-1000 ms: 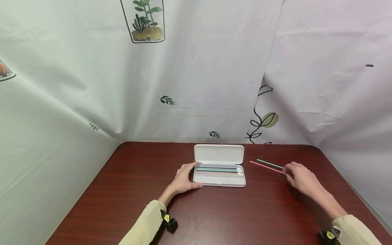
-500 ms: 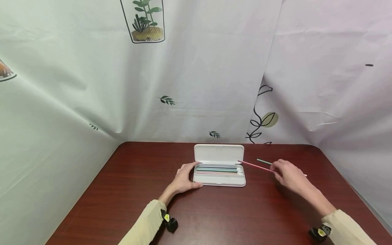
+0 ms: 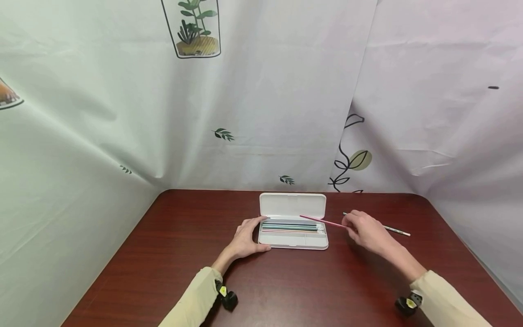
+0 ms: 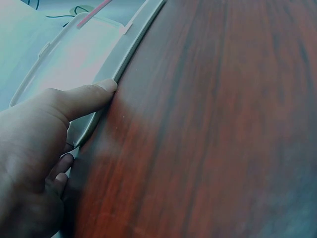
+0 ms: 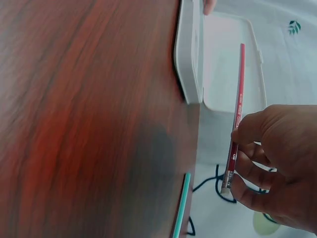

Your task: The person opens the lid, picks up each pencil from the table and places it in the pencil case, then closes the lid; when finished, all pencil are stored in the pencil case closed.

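An open white pencil case [image 3: 283,240] lies on the table with its lid [image 3: 292,205] raised at the back. Several pencils [image 3: 286,226] lie side by side in it. My left hand [image 3: 244,240] grips the case's left end, thumb against the front edge and fingers toward the back corner. My right hand [image 3: 367,232] pinches a red pencil [image 5: 239,99] near its eraser end, between thumb and fingers. The pencil's other end reaches over the right part of the case, in front of the lid. A green pencil [image 3: 395,230] lies on the table behind the right hand, partly hidden by it.
The brown wooden table [image 3: 286,286] ends at a patterned white cloth [image 3: 261,113] behind and at both sides. The case's tray has a smaller compartment [image 3: 315,240] at its front right.
My right hand has moved left with the red pencil, away from the green pencil, which stays on the table. The left hand and the case have kept their places.
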